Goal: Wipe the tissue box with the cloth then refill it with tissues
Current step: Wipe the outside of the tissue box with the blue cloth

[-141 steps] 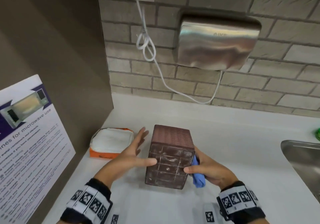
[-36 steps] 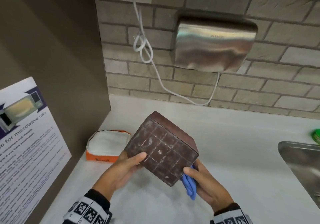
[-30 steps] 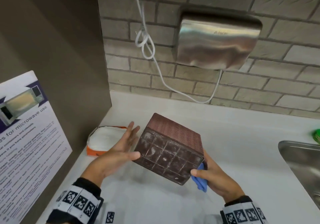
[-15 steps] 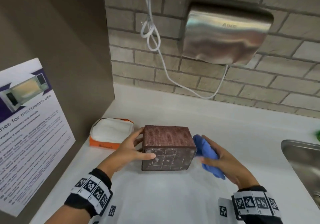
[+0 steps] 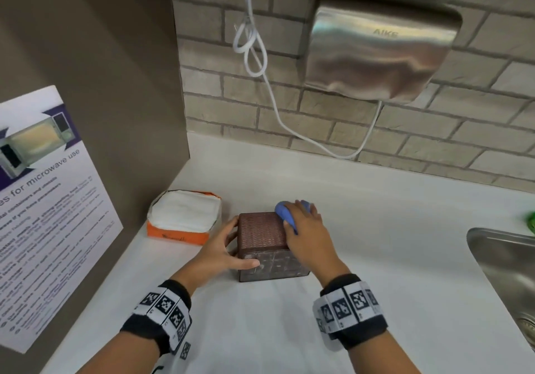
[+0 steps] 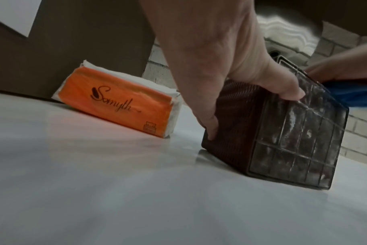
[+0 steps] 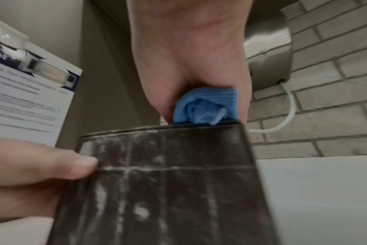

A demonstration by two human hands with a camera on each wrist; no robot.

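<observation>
Head: cloth [image 5: 285,216] under R hand [image 5: 307,231], seemingly.

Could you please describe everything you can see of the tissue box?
The box is a dark brown cube resting on the white counter. Its top and left side look woven; the near face is a smudged grid of squares with whitish residue. The left hand grips it, and the right hand presses a blue cloth on top.
</observation>
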